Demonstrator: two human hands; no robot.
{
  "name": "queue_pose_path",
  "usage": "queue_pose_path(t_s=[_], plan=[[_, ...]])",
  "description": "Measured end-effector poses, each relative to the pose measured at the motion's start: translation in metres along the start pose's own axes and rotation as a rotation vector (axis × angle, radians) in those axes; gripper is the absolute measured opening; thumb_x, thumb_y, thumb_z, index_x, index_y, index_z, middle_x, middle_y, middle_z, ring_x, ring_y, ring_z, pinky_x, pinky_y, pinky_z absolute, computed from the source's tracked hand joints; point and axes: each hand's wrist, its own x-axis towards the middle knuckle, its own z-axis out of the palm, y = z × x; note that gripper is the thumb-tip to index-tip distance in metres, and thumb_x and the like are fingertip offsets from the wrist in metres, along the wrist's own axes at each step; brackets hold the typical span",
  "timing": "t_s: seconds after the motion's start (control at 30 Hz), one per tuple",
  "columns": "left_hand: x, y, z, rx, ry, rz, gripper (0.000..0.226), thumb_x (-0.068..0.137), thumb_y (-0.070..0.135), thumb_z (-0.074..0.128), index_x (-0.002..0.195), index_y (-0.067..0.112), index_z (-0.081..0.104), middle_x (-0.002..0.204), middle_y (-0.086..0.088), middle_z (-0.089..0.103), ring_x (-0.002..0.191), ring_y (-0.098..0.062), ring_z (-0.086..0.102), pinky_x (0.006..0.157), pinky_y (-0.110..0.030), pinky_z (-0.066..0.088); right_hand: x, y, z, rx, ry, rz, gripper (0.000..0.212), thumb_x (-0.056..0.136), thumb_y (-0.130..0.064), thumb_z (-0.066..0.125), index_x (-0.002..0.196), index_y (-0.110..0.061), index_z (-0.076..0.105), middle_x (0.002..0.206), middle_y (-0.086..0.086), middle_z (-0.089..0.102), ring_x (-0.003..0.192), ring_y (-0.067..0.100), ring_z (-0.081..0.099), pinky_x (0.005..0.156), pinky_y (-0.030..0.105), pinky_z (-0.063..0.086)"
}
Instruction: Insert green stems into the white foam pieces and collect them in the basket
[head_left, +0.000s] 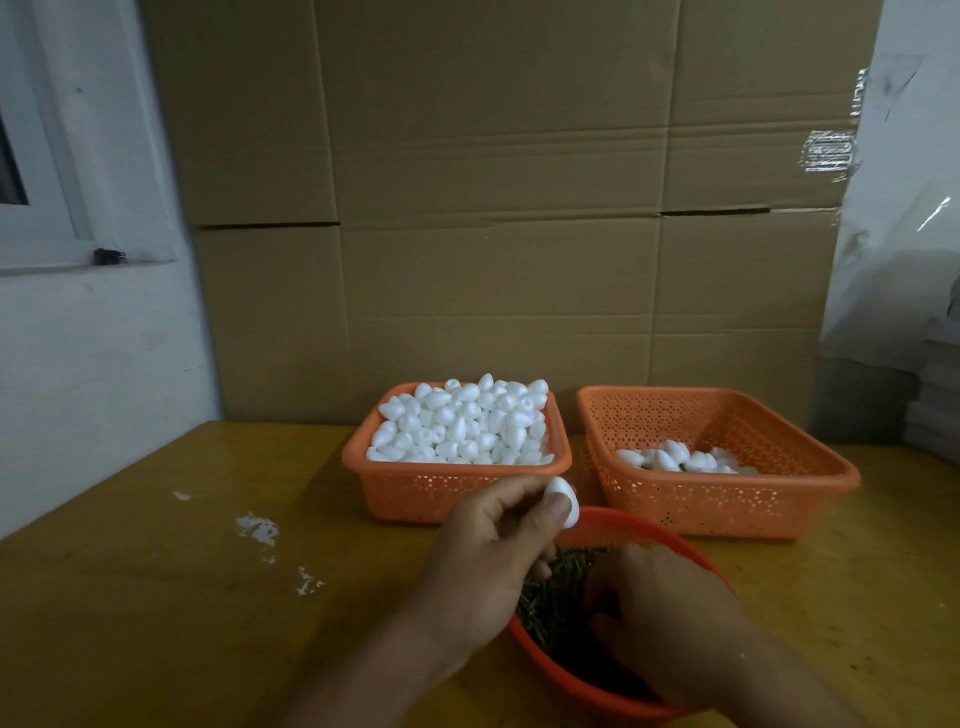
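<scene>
Flattened cardboard sheets (493, 208) stand against the far wall behind a yellow wooden desk (156, 597), forming a plain backdrop to three orange containers. At far centre, a square perforated basket (457, 491) is heaped with bare white foam pieces (462, 423), placed within easy reach as the supply. To its right, a second, larger basket (727, 499) holds only a small layer of finished foam buds (680, 460) with dark stem ends just showing between them; this looks like the collecting basket, still mostly unfilled. Nearest the person sits a round orange bowl (587, 680) of short green stems (556, 587), kept closest, probably because every piece needs one. The left hand (493, 551) pinches a single white foam piece (563, 501) between thumb and fingertips, raised above the bowl's far rim, apparently so that its base can take a stem. The right hand (670, 623) reaches down into the bowl with fingers curled among the stems; whether it already grips one cannot be told, as the fingertips are hidden. The two hands are near each other but not touching. White foam crumbs (257, 530) lie scattered on the desk to the left. The step in hand seems to be fetching a stem for this piece.
</scene>
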Motion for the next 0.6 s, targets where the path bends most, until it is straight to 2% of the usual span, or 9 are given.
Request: queue_pose_path(t_s=[0.13, 0.2, 0.37, 0.47, 0.53, 0.6], plan=[[0.0007, 0.0017, 0.0008, -0.208, -0.001, -0.075, 0.023, 0.089, 0.037, 0.063, 0.096, 0.019, 0.076, 0.078, -0.005, 0.062, 0.07, -0.013, 0.056, 0.061, -0.025, 0.047, -0.0012, -0.0024, -0.0026, -0.004, -0.054, -0.018, 0.016, 0.089, -0.033, 0.057, 0.098, -0.025, 0.068, 0.1, -0.007, 0.068, 0.093, 0.015, 0.065, 0.083, 0.037, 0.057], [0.0011, 0.0034, 0.0013, -0.298, -0.002, -0.096, 0.021, 0.09, 0.034, 0.064, 0.101, 0.02, 0.074, 0.08, -0.007, 0.064, 0.067, -0.014, 0.056, 0.057, -0.025, 0.046, -0.0014, -0.0032, -0.0031, -0.006, -0.075, -0.024, 0.017, 0.09, -0.032, 0.057, 0.1, -0.025, 0.068, 0.103, -0.007, 0.068, 0.096, 0.015, 0.064, 0.085, 0.037, 0.057], [0.0007, 0.0059, 0.0001, -0.431, -0.023, -0.165, 0.022, 0.089, 0.031, 0.058, 0.095, 0.015, 0.072, 0.079, -0.012, 0.065, 0.063, -0.016, 0.056, 0.054, -0.026, 0.044, -0.0014, -0.0022, -0.0037, -0.011, -0.055, -0.035, 0.016, 0.091, -0.029, 0.059, 0.102, -0.026, 0.07, 0.103, -0.008, 0.069, 0.097, 0.012, 0.064, 0.085, 0.034, 0.057], [0.0004, 0.008, 0.0004, -0.46, -0.017, -0.193, 0.029, 0.091, 0.028, 0.055, 0.107, 0.008, 0.069, 0.081, -0.016, 0.065, 0.063, -0.018, 0.057, 0.054, -0.027, 0.045, -0.0015, -0.0021, -0.0033, -0.015, -0.06, -0.044, 0.015, 0.092, -0.03, 0.058, 0.1, -0.026, 0.07, 0.101, -0.008, 0.068, 0.095, 0.011, 0.064, 0.085, 0.033, 0.057], [0.0004, 0.0086, 0.0009, -0.469, -0.004, -0.206, 0.029, 0.098, 0.023, 0.05, 0.118, 0.01, 0.066, 0.082, -0.017, 0.065, 0.062, -0.019, 0.058, 0.054, -0.028, 0.046, -0.0014, -0.0014, -0.0027, -0.019, -0.066, -0.047, 0.016, 0.092, -0.03, 0.057, 0.1, -0.026, 0.071, 0.1, -0.008, 0.068, 0.093, 0.011, 0.064, 0.083, 0.033, 0.057], [0.0003, 0.0095, 0.0014, -0.47, 0.007, -0.223, 0.029, 0.102, 0.02, 0.046, 0.121, 0.01, 0.065, 0.081, -0.017, 0.065, 0.062, -0.019, 0.058, 0.053, -0.028, 0.046, -0.001, -0.0007, -0.0026, -0.014, -0.063, -0.047, 0.016, 0.092, -0.029, 0.058, 0.1, -0.026, 0.071, 0.1, -0.007, 0.068, 0.093, 0.011, 0.064, 0.083, 0.033, 0.057]])
